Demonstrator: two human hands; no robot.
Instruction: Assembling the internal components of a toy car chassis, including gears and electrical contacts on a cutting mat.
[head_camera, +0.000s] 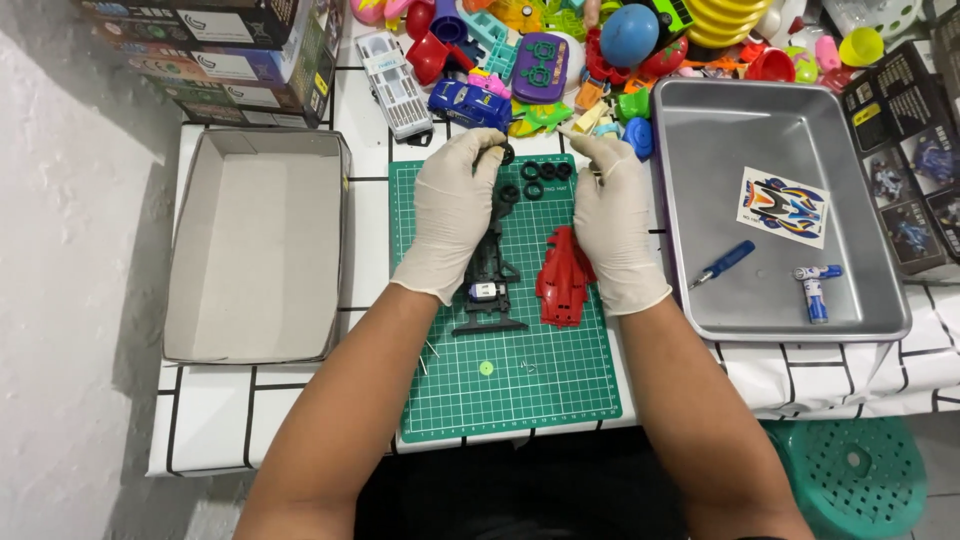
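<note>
I am working over the green cutting mat (520, 385), both hands gloved in white.

Chassis: the black toy-car chassis (490, 280) is lying on the mat with its long axis running away from me, nose toward the toy pile (560, 60), tail wing nearest my body. A small silver-and-blue motor (484, 291) is sitting in its rear half. My left hand (452, 215) is lying over the chassis's left side and front end, so this hand is the nearer one to it.

Left grip: my thumb and forefinger are pinching together on a small black wheel (507, 154) at the chassis's front tip. Fingers closed on it; the rest of the hand is resting along the frame.

Right grip: my right hand (612, 225) is lying just right of the chassis, over the upper part of the red car body shell (563, 280), which lies parallel to the chassis and close beside it. The fingertips are curling toward something small and pale at the mat's top edge; I cannot tell whether they are closed on it.

Four loose black tyres (540, 180) are lying between my two hands, just beyond the chassis's nose.

Off to the right: metal tray (700, 300) holding a blue-handled screwdriver (722, 264) and a sticker sheet (783, 206).
</note>
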